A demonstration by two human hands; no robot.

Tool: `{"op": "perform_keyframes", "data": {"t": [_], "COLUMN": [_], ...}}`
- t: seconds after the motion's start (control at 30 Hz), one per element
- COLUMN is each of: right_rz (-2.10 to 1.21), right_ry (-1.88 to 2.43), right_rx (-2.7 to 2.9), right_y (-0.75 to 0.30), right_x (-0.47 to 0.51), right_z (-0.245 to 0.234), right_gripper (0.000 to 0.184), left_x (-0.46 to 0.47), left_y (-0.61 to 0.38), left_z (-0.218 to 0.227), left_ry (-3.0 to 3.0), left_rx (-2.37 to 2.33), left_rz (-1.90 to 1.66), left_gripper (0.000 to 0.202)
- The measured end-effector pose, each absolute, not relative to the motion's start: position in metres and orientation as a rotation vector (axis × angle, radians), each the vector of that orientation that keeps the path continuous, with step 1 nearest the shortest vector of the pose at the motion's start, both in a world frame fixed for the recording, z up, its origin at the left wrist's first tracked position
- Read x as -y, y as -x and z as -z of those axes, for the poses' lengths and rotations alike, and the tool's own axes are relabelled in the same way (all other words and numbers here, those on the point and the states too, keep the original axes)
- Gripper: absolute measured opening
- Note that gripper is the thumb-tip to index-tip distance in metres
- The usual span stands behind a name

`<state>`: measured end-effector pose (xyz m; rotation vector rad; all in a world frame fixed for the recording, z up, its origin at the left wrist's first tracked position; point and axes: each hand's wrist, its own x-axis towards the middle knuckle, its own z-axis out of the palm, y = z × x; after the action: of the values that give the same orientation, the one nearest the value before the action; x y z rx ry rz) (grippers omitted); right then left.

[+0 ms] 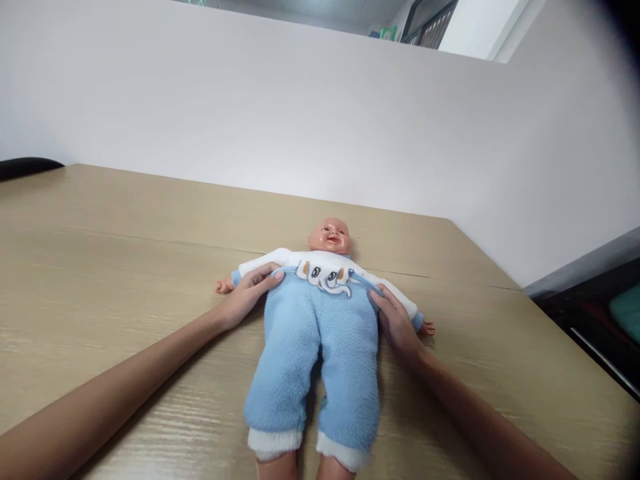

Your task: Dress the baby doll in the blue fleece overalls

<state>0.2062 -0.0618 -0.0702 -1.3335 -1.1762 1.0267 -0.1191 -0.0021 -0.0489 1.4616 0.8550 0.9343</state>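
Observation:
A baby doll (330,236) lies on its back on the table, head away from me and arms spread to both sides. It wears a white long-sleeved top (273,259) with blue cuffs and fluffy light-blue pants (293,347) with white hems. An elephant face patch (327,277) sits at the front of the waist. My left hand (250,293) is closed on the pants' waistband at the left side, thumb on top. On the right side my right hand (397,323) pinches the same waistband. The doll's feet are out of view.
The wood-grain table (125,267) spreads wide around the doll, with seams across it. Behind it stands a white wall (250,107). A black curved object (30,167) shows at the far left edge, and dark items (590,333) stand beyond the right edge.

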Motion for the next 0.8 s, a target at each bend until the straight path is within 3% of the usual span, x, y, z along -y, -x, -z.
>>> {"op": "perform_keyframes", "data": {"t": [0.4,0.63,0.8], "right_rz": [-1.278,-0.552,-0.473], "right_ry": [1.234,1.374,1.134], "right_rx": [1.218,1.817,2.692], "right_y": [-0.193,-0.135,-0.080], "right_x": [0.028,-0.010,-0.055], "right_z": [0.015,-0.022,-0.042], "right_gripper": [0.034,0.022,0.018], "left_x": [0.008,0.008,0.013], "left_y": [0.103,0.102,0.102], "left_z": [0.049,0.061,0.065], "left_ry": [-1.411,-1.592,-1.678], "left_rx": [-0.979,-0.973,-0.862], "left_rz": [-1.227,-1.388,-1.511], "left_gripper": [0.046,0.029,0.010]}}
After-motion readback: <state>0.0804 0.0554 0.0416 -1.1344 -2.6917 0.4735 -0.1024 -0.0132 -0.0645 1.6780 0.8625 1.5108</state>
